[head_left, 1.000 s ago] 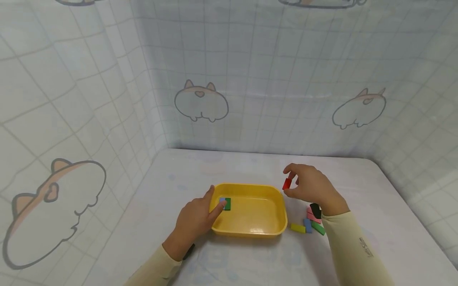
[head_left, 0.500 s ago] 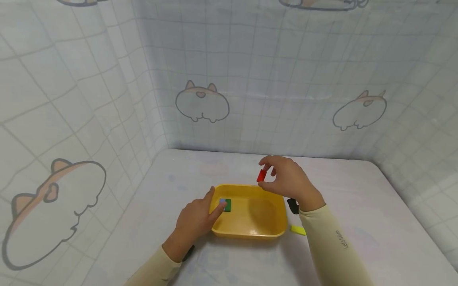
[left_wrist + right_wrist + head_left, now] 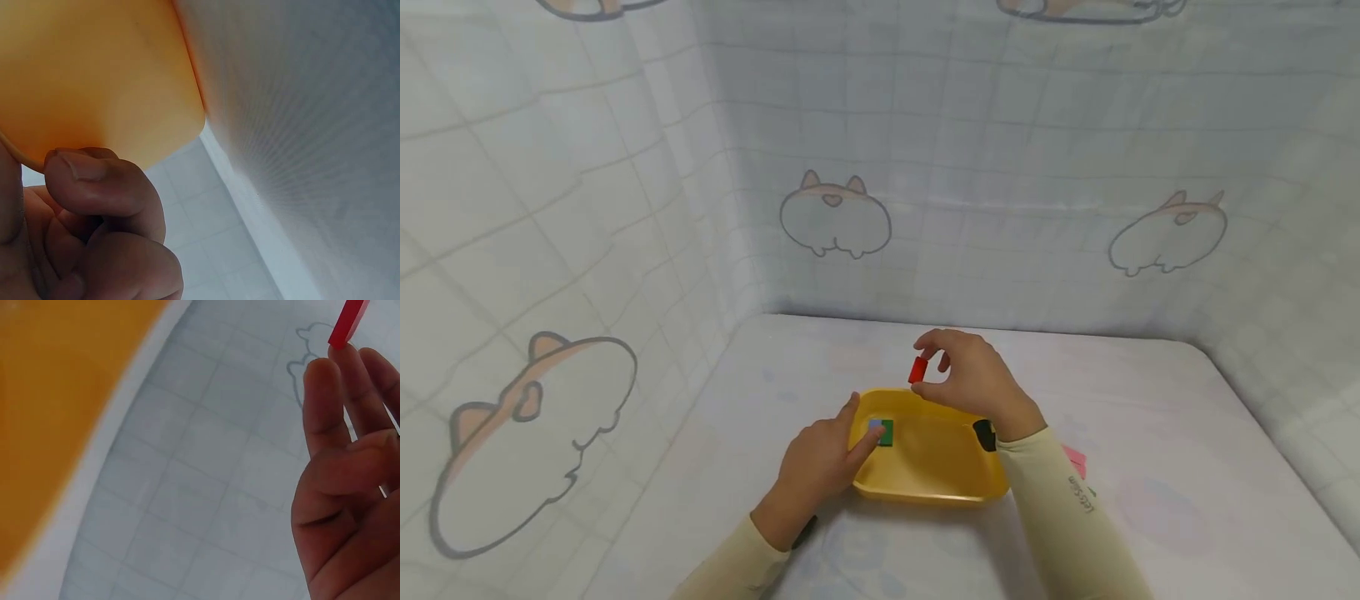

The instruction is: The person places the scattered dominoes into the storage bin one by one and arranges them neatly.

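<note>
Red block [image 3: 918, 370] pinched in my right hand [image 3: 966, 375], near the far rim of the yellow tray [image 3: 940, 467]
My left hand [image 3: 818, 457] grips the left edge — bare yellow floor stretches right from the green block [image 3: 887, 430].

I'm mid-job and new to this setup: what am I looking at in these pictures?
No machine: a person's bare left hand and right hand are working. The wide picture comes from a camera on the head; the close-ups from one on each wrist. On the pale table stands a shallow yellow plastic-looking tray. Inside, a flat light-blue block and flat green block lie side by side. The left hand holds the tray's left wall; the right hand pinches a small red rectangular block, raised near the far rim. The cream right sleeve partly hides pink pieces.
</note>
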`<state>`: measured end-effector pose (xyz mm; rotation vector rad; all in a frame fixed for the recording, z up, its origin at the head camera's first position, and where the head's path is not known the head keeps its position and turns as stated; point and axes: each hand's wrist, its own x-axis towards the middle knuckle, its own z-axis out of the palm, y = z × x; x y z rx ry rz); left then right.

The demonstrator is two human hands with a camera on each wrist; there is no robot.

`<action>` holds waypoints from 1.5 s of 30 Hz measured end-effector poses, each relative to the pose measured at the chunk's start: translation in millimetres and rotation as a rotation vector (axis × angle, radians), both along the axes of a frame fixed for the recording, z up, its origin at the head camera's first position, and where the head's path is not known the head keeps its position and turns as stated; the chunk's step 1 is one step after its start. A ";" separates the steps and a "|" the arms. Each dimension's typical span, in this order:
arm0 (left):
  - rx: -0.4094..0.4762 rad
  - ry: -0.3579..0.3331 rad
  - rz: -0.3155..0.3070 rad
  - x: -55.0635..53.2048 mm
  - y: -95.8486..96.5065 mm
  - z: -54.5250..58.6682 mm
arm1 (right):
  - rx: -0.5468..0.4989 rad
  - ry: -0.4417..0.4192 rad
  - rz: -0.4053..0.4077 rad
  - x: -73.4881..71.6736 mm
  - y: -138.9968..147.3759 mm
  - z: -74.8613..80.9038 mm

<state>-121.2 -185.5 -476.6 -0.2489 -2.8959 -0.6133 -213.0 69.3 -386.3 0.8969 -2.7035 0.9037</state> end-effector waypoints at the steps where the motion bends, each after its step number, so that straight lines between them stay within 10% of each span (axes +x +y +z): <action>1: -0.002 -0.001 -0.001 -0.3 -0.2 0.2 | -0.006 -0.003 0.002 -0.1 -2.3 -1.9; 23: -0.004 0.035 -0.007 1.6 -1.2 -0.5 | 0.156 -0.065 0.177 2.3 -35.7 -37.0; 45: -0.005 0.046 -0.015 0.1 1.8 0.6 | 0.419 -0.050 0.142 8.5 -44.1 -49.6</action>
